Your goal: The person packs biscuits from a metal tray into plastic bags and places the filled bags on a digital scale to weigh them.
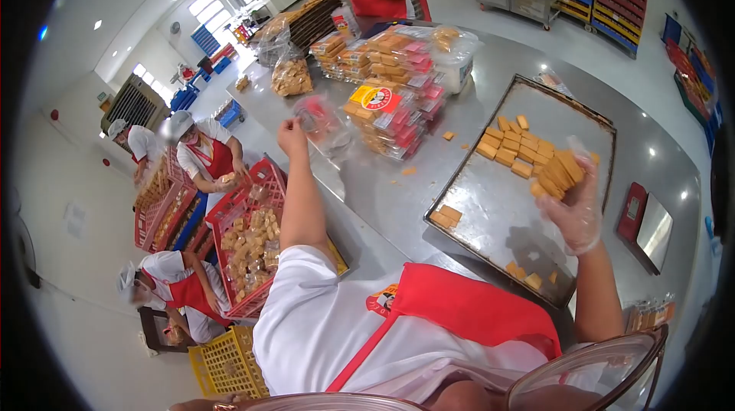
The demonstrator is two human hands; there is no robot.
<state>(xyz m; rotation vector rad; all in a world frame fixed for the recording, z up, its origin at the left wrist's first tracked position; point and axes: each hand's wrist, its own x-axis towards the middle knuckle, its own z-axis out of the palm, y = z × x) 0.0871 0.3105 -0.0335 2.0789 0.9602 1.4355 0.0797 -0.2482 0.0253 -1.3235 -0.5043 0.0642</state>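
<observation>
My right hand (576,216), in a clear plastic glove, grips a stack of golden rectangular biscuits (561,173) above a metal baking tray (490,216). More biscuits (509,147) lie in rows on the tray beneath it, with a few loose ones near its left and front edges. My bare left hand (291,137) is raised over the left side of the table, fingers pinched at the edge of a clear plastic bag (320,121) with red print. The bag is blurred. Beside it, filled biscuit packs (387,116) with a yellow and red label are piled up.
The steel table (367,208) holds a scale-like red device (635,208) at right and a bag of biscuits (292,76) at far left. A red crate (249,246) of packed biscuits stands left. Co-workers in red aprons are at left and across the table.
</observation>
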